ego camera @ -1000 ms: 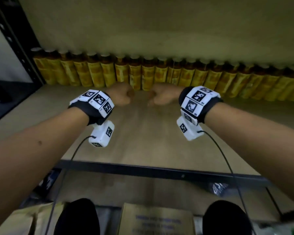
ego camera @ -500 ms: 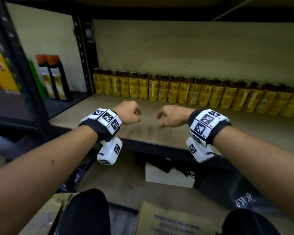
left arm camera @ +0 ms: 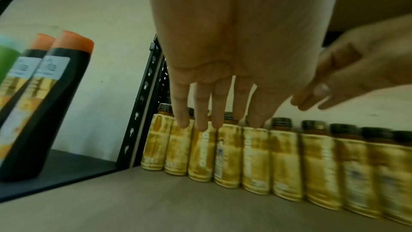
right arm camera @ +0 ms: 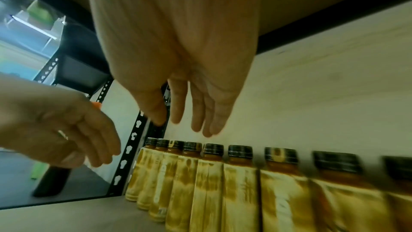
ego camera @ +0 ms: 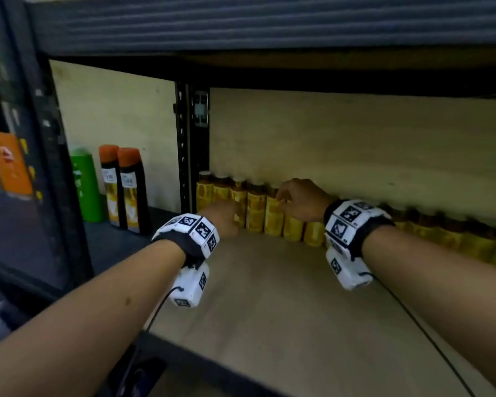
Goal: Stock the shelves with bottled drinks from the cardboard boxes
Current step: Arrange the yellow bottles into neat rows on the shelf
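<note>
A long row of small yellow-labelled bottles (ego camera: 255, 210) with dark caps stands along the back of the wooden shelf (ego camera: 284, 296), seen also in the left wrist view as a bottle row (left arm camera: 256, 156) and in the right wrist view as a bottle row (right arm camera: 211, 183). My left hand (ego camera: 226, 216) reaches toward the left end of the row, fingers (left arm camera: 200, 112) straight and spread, holding nothing. My right hand (ego camera: 295, 199) hovers just above the bottle caps a little to the right, fingers (right arm camera: 200, 112) straight and empty.
A black perforated upright (ego camera: 188, 156) bounds the row on the left. Beyond it stand two dark bottles with orange caps (ego camera: 126, 190), a green bottle (ego camera: 86, 187) and an orange pack (ego camera: 9, 164). A shelf board (ego camera: 298, 67) hangs low overhead.
Both hands moved forward and up from the shelf's front edge to the bottle row, and their fingers uncurled. The head view rose and swung left.
</note>
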Demonstrator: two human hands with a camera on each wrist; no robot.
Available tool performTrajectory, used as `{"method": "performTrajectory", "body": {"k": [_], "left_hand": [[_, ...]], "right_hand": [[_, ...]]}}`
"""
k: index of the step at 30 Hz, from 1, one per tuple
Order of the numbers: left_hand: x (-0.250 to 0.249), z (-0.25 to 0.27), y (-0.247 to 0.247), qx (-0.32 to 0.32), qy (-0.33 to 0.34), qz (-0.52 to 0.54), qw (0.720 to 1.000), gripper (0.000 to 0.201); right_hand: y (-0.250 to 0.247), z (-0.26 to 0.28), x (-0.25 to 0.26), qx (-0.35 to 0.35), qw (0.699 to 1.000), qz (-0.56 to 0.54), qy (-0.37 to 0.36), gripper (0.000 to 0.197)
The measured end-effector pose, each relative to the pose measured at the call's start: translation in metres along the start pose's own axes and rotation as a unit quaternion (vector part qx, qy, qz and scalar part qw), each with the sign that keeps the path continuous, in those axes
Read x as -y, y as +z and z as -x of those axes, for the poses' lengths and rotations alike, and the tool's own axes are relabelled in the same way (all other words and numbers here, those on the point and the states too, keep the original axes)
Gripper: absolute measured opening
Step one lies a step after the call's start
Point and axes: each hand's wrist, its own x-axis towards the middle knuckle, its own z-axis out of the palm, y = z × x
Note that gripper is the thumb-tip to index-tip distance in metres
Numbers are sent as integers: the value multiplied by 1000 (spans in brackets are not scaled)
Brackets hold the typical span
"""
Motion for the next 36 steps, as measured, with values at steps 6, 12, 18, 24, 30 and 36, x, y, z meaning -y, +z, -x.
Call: {"method": "performTrajectory", "body": {"k": [6,12,18,24,30,36], "left_hand": [[33,-111,-9,-95,-2,-3,995,52],[33,-158,18,-90,4,-62,994,63],[41,-138,9,-118,8,-78,990,45],[75,-86,-26,-66,-56,-36,996,60],[95,-48,-36,-72,-126,6,989,77],[95,-47,-22,-107,-110,33,988,68]], "right_hand": [[30,-131,-10,-39,996,70,-34,31],[62,-167,-10,37,962,272,-8,67],[58,-146,9,-17,950,289,-121,46],[61,-127,44,19,994,17,-108,65],[86,-118,78,3,985,-149,-83,80],[75,-145,43,-14,901,-434,-16,69]]}}
